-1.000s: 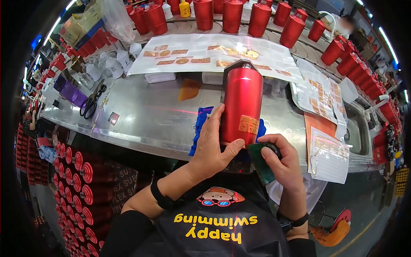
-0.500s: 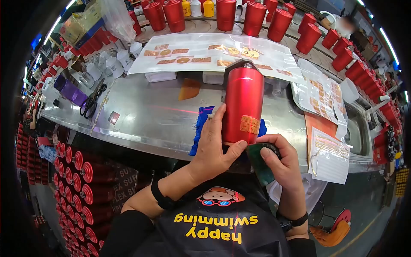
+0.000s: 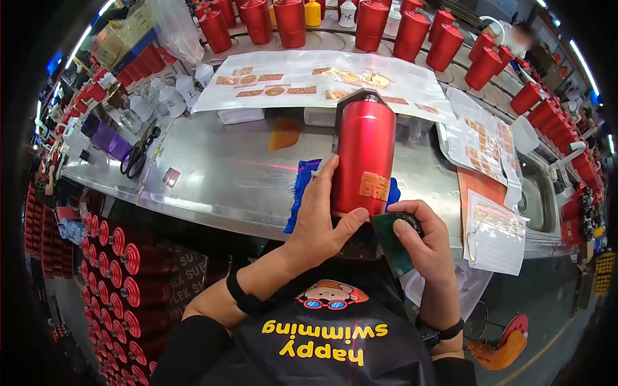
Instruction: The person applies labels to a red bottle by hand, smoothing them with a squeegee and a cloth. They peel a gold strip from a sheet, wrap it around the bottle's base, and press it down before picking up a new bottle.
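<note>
A red metal bottle (image 3: 365,145) lies in a dark cradle (image 3: 342,106), its base toward me and a gold printed motif (image 3: 374,186) low on its side. My left hand (image 3: 320,215) steadies the bottle, fingers along its left side and thumb at its base. Pinched between the thumb and fingers of my right hand (image 3: 425,241) is a dark green flat scraper (image 3: 391,244), close to the bottle's lower right edge. Blue cloth (image 3: 300,196) shows on both sides of the bottle.
Sheets of gold decals (image 3: 277,80) lie behind the cradle, with more decal sheets (image 3: 479,135) at right by a sink (image 3: 539,193). Scissors (image 3: 138,154) and a purple bottle (image 3: 109,138) are at left. Red bottles (image 3: 373,26) stand on a conveyor; others (image 3: 129,257) are stacked lower left.
Red bottles on the conveyor at the back have shifted to the right. The bottle in the cradle and both hands have barely moved.
</note>
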`<state>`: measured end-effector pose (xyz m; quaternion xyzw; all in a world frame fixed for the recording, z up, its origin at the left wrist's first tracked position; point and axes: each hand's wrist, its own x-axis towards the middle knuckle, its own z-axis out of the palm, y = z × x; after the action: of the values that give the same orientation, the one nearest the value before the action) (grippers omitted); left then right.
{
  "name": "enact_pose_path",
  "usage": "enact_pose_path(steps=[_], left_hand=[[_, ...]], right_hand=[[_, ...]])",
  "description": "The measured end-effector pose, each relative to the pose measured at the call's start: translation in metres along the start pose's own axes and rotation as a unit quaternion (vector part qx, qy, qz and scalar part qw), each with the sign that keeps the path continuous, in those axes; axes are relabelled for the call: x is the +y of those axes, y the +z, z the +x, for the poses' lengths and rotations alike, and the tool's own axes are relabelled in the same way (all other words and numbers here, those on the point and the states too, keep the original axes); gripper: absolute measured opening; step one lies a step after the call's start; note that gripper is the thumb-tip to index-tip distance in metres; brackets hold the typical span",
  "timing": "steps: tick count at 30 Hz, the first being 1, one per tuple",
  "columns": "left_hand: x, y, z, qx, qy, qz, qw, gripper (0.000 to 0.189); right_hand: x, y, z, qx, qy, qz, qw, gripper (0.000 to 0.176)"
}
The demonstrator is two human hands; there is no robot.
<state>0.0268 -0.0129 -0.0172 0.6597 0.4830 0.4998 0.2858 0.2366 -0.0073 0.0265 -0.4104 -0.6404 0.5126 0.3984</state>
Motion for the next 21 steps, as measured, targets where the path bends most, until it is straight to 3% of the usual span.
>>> enact_pose_path(steps=[12,15,18,19,21], left_hand=[[0.001,-0.002,-0.001,-0.010,-0.009,0.010,1.000,0.085],[-0.001,-0.005,-0.003,-0.001,-0.003,-0.074,0.997,0.077],[-0.008,-0.008,-0.011,0.039,0.035,-0.118,0.992,0.064],[-0.006,-0.011,-0.016,0.076,0.063,-0.055,0.994,0.050],[-0.002,-0.021,-0.016,0.062,0.171,0.049,0.982,0.042]], right_hand=[[0.000,-0.001,0.000,0.002,-0.009,-0.004,1.000,0.020],[0.002,-0.002,-0.001,0.009,-0.004,-0.005,1.000,0.020],[0.002,-0.006,-0.002,0.012,-0.004,-0.012,1.000,0.020],[0.003,-0.007,-0.002,0.015,-0.002,-0.014,1.000,0.020],[0.003,-0.007,-0.002,0.016,0.002,-0.012,1.000,0.020]])
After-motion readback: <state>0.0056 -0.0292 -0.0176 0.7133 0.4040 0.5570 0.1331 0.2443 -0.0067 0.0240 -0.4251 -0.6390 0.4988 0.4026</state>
